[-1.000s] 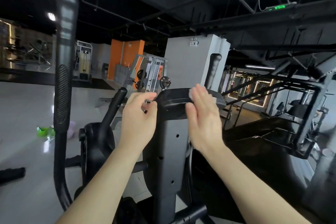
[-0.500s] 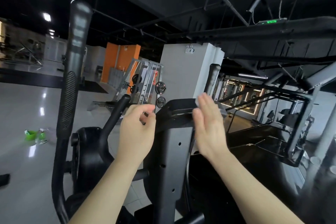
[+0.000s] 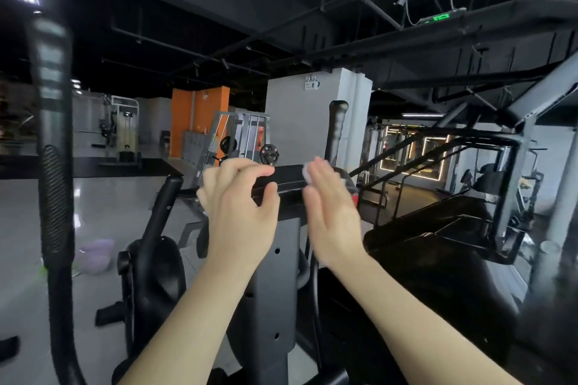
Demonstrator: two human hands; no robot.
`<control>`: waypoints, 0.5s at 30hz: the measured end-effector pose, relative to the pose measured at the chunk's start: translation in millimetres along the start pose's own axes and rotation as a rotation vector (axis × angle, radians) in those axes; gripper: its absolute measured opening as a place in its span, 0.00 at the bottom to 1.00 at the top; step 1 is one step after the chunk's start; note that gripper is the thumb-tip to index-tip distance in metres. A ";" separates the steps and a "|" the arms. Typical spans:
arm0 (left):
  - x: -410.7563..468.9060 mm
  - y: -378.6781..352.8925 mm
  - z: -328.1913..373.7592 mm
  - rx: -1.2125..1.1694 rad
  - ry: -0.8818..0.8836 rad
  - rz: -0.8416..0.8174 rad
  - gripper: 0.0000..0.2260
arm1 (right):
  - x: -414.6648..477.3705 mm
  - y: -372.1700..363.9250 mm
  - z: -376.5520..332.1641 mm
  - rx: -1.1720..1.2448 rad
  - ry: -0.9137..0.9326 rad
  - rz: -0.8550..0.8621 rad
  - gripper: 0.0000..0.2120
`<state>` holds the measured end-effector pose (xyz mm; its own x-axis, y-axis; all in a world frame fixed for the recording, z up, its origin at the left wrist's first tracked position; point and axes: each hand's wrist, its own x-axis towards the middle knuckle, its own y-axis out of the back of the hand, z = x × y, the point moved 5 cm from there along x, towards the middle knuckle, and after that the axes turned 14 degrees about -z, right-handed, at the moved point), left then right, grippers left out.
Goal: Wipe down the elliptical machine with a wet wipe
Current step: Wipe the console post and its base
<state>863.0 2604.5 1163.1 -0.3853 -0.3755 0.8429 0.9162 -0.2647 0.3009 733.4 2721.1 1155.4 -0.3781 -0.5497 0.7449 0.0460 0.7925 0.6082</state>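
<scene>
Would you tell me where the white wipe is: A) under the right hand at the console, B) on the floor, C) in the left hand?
A: the wipe shows white beneath the straight fingers of the right hand, against the black console.

The wet wipe [image 3: 306,172] sits mostly hidden behind the blurred right hand [image 3: 331,212] (only a white corner shows); the gripping left hand [image 3: 240,212] covers a corner of the console [image 3: 289,177].

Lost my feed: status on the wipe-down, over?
Left hand gripping console edge. Right hand flat, pressing wet wipe against console. Nothing in the way.
</scene>
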 end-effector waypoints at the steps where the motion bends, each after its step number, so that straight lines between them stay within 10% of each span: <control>1: 0.9 -2.3 1.1 0.026 0.003 0.009 0.08 | -1.6 -0.8 -2.4 -0.032 0.078 -0.030 0.25; 10: 0.5 -4.1 1.9 0.045 0.055 0.047 0.09 | 9.8 25.1 85.5 0.429 -0.329 0.004 0.24; 15: -4.5 6.4 -2.3 -0.013 0.070 0.072 0.09 | 6.1 18.4 15.8 0.155 -0.042 -0.010 0.19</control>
<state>870.3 2602.4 1160.3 -0.3256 -0.4550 0.8288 0.9405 -0.2461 0.2343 717.4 2736.5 1166.8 -0.4162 -0.5491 0.7247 -0.1002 0.8199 0.5636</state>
